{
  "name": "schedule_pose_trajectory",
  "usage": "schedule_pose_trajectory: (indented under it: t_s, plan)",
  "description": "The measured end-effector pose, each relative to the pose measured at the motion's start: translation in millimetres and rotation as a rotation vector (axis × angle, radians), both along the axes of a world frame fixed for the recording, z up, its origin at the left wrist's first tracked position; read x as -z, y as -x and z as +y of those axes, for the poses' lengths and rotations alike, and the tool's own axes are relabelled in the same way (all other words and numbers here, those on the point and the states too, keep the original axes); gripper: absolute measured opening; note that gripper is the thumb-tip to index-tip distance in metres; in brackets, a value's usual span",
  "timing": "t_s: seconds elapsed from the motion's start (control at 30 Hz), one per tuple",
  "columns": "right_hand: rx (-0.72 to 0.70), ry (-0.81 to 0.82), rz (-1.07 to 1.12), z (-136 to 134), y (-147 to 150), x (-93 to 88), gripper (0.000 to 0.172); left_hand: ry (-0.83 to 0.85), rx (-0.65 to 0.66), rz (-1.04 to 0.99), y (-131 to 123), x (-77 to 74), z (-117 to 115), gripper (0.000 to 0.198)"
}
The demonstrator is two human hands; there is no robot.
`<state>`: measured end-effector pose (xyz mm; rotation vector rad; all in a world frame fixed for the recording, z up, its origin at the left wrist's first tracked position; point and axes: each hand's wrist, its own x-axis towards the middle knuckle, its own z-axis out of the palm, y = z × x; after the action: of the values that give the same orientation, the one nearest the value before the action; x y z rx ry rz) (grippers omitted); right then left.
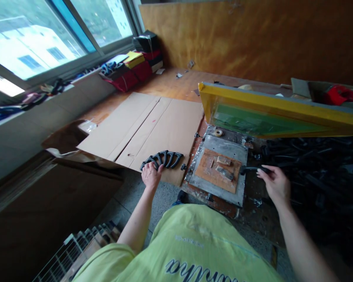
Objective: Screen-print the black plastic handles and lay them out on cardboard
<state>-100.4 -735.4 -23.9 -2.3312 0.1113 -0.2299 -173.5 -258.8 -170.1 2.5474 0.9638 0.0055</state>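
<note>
On the near edge of the cardboard sheet lies a row of several black curved handles, fanned side by side. My left hand is at the row's left end, its fingers closed on the handle there and partly covering it. Over at the right, my right hand pinches one end of another black curved handle, whose far end reaches the right edge of the metal plate. Small blocks sit on a brown board fixed on that plate.
A yellow-framed screen with green mesh stands tilted up behind the plate. Many black parts are heaped in shadow at right. A tape roll lies at the plate's back. A wire rack is low at left.
</note>
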Motion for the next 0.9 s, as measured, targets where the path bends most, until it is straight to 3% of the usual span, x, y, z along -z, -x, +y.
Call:
schedule_pose_trajectory:
  t_s: [0.1, 0.27, 0.37, 0.47, 0.63, 0.9]
  plan:
    - [0.011, -0.328, 0.048, 38, 3, 19.9, 0.045, -0.073, 0.212, -0.034, -1, 2.5, -27, 0.058]
    - [-0.002, -0.495, 0.051, 70, 4, 55.0, 0.042, -0.12, 0.126, 0.076, -16, 7.1, -41, 0.057]
    - [-0.045, -0.418, 0.005, 71, 4, 69.4, 0.038, -0.095, 0.105, 0.131, -23, 8.3, -37, 0.057]
    - [-0.108, -0.24, -0.055, 70, 4, 76.4, 0.033, -0.06, 0.091, 0.15, -28, 11.0, -32, 0.055]
    - [-0.197, -0.042, -0.129, 80, 6, 74.9, 0.024, -0.078, 0.058, 0.114, -32, 16.8, -33, 0.053]
    - [-0.219, 0.1, -0.188, 87, 9, 71.0, 0.022, -0.064, 0.016, 0.132, -34, 13.9, -35, 0.051]
